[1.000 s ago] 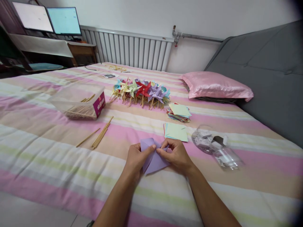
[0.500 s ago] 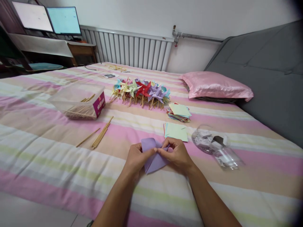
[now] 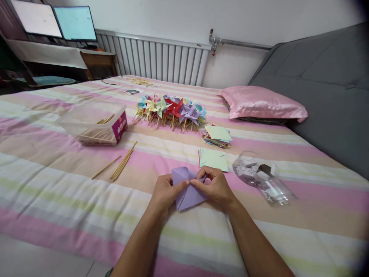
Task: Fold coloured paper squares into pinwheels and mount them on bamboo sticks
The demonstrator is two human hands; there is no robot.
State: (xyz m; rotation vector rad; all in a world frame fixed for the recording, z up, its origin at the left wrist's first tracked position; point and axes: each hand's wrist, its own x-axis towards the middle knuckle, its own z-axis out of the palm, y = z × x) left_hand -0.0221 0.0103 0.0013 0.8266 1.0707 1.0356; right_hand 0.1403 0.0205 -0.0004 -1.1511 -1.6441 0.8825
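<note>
hands are meeting over one sheet: the left hand (image 3: 165, 190) and right hand (image 3: 215, 186) are both pinching the purple paper (image 3: 188, 196) at its centre, pinning folded corners as it is resting on the striped bed (image 3: 57, 181). paper squares (image 3: 213, 159), bamboo sticks (image 3: 122, 165) and a clear plastic bag (image 3: 259, 177) are lying near, seemingly for easy reach; finished pinwheels (image 3: 171, 109) are piling up farther back.

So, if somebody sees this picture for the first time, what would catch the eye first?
Most likely the purple paper at the centre front, pinched between the left hand and the right hand above the striped bed sheet. Behind it, in the middle of the bed, lies a bright row of colourful pinwheels on wooden sticks. A shiny pink pillow lies farther right.
</note>
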